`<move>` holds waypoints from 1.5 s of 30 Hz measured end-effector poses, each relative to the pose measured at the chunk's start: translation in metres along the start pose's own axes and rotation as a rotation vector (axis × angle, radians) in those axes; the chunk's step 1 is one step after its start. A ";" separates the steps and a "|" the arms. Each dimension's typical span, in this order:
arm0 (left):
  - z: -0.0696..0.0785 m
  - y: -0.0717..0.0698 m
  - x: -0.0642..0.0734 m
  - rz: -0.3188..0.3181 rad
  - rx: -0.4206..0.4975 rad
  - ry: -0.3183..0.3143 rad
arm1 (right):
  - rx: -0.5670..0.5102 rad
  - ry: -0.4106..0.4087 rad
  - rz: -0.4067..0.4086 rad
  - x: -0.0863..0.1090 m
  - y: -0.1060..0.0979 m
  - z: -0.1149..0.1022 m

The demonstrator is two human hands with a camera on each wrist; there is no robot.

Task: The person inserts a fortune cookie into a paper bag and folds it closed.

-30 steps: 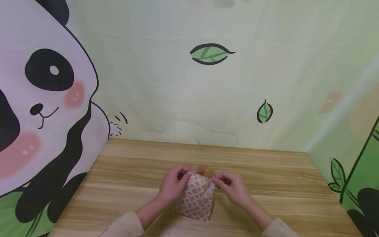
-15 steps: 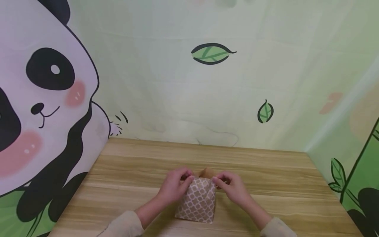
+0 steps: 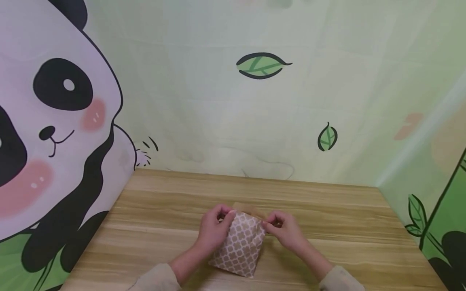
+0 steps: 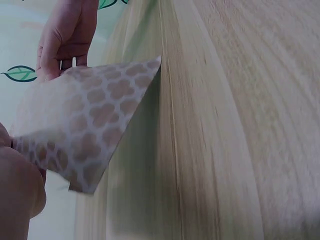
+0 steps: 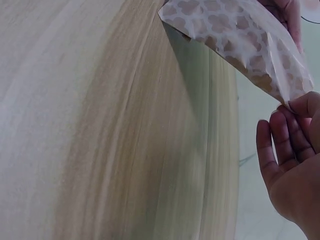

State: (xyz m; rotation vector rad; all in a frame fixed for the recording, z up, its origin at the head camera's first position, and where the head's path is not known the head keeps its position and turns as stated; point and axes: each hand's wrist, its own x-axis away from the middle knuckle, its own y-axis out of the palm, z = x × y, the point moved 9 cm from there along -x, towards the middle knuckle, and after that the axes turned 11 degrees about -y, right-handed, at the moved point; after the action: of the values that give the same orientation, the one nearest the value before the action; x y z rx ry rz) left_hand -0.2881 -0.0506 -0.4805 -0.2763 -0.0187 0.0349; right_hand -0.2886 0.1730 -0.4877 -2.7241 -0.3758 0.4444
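A brown paper bag (image 3: 242,244) with a white lattice print is held up between both hands, its lower edge near the tabletop. Its plain brown top part (image 3: 249,209) shows beyond the fingers. My left hand (image 3: 214,226) pinches the upper left corner between thumb and fingers. At the upper right corner, my right hand (image 3: 285,230) pinches the edge. In the right wrist view the thumb and index of the right hand (image 5: 295,150) grip the bag's corner while the other fingers extend below. From the left wrist view the bag (image 4: 95,110) slants, one lower corner by the wood. Its inside is hidden.
The wood-grain table (image 3: 164,202) spreads around the bag. A cloth backdrop (image 3: 204,101) with a panda print (image 3: 65,133) and leaves rises behind the table and along its sides.
The bag first swung to face me more squarely, then tilted back, its lower end shifting left. Its brown top part now looks flatter and wider. Both hands keep their pinch.
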 end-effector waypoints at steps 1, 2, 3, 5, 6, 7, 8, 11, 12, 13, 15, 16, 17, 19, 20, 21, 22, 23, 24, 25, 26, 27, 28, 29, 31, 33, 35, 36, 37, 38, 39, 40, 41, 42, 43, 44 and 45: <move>-0.001 0.000 0.000 0.007 0.008 -0.005 | -0.017 0.003 -0.004 0.000 0.000 0.001; -0.002 0.000 0.000 0.011 0.017 -0.015 | -0.034 0.006 -0.008 0.001 0.001 0.003; -0.003 0.000 -0.001 0.015 0.024 -0.023 | -0.053 0.008 -0.008 0.002 0.001 0.004; -0.005 0.000 -0.001 0.015 0.039 -0.036 | -0.093 0.014 -0.008 0.004 0.002 0.006; -0.006 0.000 -0.001 0.010 0.046 -0.043 | -0.110 0.019 -0.002 0.005 0.001 0.007; -0.006 -0.001 -0.001 0.003 0.052 -0.050 | -0.126 0.028 0.004 0.006 0.001 0.009; -0.006 -0.001 -0.002 -0.003 0.052 -0.056 | -0.140 0.033 0.012 0.007 0.000 0.010; -0.007 -0.003 -0.002 -0.022 0.044 -0.063 | -0.166 0.045 0.035 0.009 -0.001 0.012; -0.006 -0.004 -0.002 -0.024 0.031 -0.055 | -0.168 0.052 0.040 0.009 -0.002 0.013; -0.005 -0.005 -0.002 -0.026 0.017 -0.048 | -0.168 0.058 0.043 0.010 -0.002 0.013; -0.005 -0.007 -0.002 -0.033 -0.011 -0.030 | -0.163 0.070 0.052 0.010 -0.002 0.014; -0.005 -0.007 -0.002 -0.040 -0.023 -0.021 | -0.164 0.077 0.056 0.010 -0.002 0.015; -0.006 -0.007 -0.002 -0.047 -0.034 -0.014 | -0.161 0.085 0.058 0.010 -0.002 0.015; -0.008 -0.007 -0.003 -0.061 -0.049 -0.007 | -0.167 0.090 0.062 0.010 -0.002 0.014; -0.009 -0.007 -0.002 -0.065 -0.052 -0.005 | -0.166 0.090 0.064 0.011 -0.002 0.014; -0.010 -0.006 -0.002 -0.065 -0.051 -0.001 | -0.164 0.086 0.063 0.011 -0.001 0.014; -0.010 -0.007 -0.001 -0.061 -0.048 0.004 | -0.161 0.080 0.064 0.011 0.000 0.014; -0.011 -0.007 -0.001 -0.055 -0.045 0.008 | -0.156 0.075 0.066 0.012 0.000 0.013; -0.012 -0.007 -0.001 -0.049 -0.037 0.008 | -0.158 0.069 0.071 0.012 0.001 0.013; -0.012 -0.007 -0.001 -0.040 -0.030 0.011 | -0.157 0.063 0.076 0.012 0.001 0.013; -0.013 -0.007 0.000 -0.035 -0.022 0.013 | -0.151 0.066 0.083 0.013 0.002 0.014; -0.014 -0.007 -0.001 -0.030 -0.015 0.013 | -0.159 0.069 0.093 0.013 0.002 0.013; -0.015 -0.007 -0.001 -0.027 -0.010 0.010 | -0.163 0.072 0.105 0.012 0.002 0.013; -0.016 -0.007 -0.001 -0.025 -0.008 0.007 | -0.173 0.081 0.116 0.012 0.002 0.014; -0.017 -0.007 -0.001 -0.027 -0.003 0.001 | -0.179 0.093 0.137 0.011 0.002 0.015; -0.018 -0.006 -0.001 -0.036 0.003 -0.004 | -0.185 0.108 0.156 0.010 0.002 0.016; -0.019 -0.004 -0.002 -0.055 0.008 -0.016 | -0.167 0.120 0.172 0.009 0.001 0.017; -0.019 -0.003 -0.002 -0.065 0.010 -0.022 | -0.155 0.125 0.179 0.009 0.000 0.018; -0.020 -0.002 -0.002 -0.076 0.012 -0.029 | -0.146 0.130 0.184 0.008 0.000 0.018; -0.020 -0.001 -0.002 -0.085 0.012 -0.033 | -0.140 0.137 0.190 0.007 0.000 0.018; -0.020 0.000 -0.002 -0.093 0.014 -0.041 | -0.128 0.138 0.197 0.006 -0.001 0.018; -0.021 0.000 -0.002 -0.100 0.015 -0.046 | -0.119 0.139 0.204 0.006 -0.001 0.018; -0.021 0.000 -0.002 -0.105 0.020 -0.052 | -0.111 0.138 0.209 0.005 -0.002 0.017; -0.021 0.000 -0.002 -0.108 0.025 -0.056 | -0.118 0.139 0.211 0.004 -0.002 0.017; -0.021 0.000 -0.002 -0.115 0.037 -0.060 | -0.118 0.137 0.214 0.004 -0.002 0.016; -0.021 -0.001 -0.002 -0.123 0.053 -0.068 | -0.120 0.134 0.218 0.004 -0.002 0.015; -0.021 -0.001 -0.003 -0.131 0.067 -0.076 | -0.118 0.130 0.219 0.004 -0.003 0.015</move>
State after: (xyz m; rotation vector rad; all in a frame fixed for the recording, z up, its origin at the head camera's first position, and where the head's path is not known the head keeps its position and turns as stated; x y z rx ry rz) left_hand -0.2901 -0.0575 -0.5004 -0.2059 -0.1111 -0.0845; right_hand -0.2905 0.1811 -0.5009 -2.9040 -0.0705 0.3071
